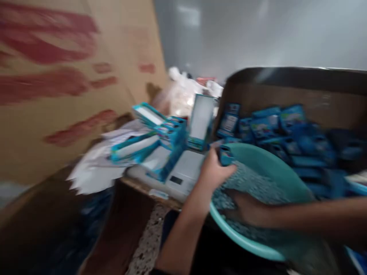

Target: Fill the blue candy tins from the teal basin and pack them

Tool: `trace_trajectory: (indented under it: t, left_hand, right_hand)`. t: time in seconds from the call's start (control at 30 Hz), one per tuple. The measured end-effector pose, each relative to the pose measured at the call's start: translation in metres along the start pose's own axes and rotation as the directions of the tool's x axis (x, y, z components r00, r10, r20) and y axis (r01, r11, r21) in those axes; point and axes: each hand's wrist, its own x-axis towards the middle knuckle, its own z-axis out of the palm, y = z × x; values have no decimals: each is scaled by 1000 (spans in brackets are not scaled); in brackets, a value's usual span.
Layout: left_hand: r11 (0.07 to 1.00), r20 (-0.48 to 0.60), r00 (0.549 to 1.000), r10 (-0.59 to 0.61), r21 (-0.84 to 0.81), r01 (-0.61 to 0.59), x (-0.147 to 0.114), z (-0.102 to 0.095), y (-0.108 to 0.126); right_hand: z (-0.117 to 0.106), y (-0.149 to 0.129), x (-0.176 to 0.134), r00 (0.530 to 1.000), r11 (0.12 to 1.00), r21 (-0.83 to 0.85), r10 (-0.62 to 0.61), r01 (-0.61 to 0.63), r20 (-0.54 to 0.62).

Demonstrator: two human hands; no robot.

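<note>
My left hand (214, 170) is closed round a small blue box (226, 154) above the left rim of a turquoise plastic basin (276, 164). The basin holds many small pale blue pieces (258, 183), too blurred to name. My right hand (249, 208) reaches in from the right and is dug into these pieces. Its fingertips are buried and smeared by motion, so their hold is hidden. Just left of the basin is a flat white device (183, 173) with a small dark display, resembling a scale.
Blue-edged trays or open boxes (160, 162) and small blue cartons (174, 128) crowd the left, beside white papers (91, 172). A large carton (323, 101) full of blue packs (266, 120) stands behind the basin. A tall cardboard box (123, 72) rises at left, near white plastic bags (182, 89).
</note>
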Motion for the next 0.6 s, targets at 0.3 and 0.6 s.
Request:
trace_trajectory:
  t: [0.3,0.6]
  left_hand:
    - [1000,187,982,6,10,-8,12,-4,18]
    - [994,21,994,106,20,-107,10,-6,17]
  right_hand:
    - [-30,22,3,971,970,239,-10,-50,240]
    - [-94,51,27,975,980,-6,-198,198,-97]
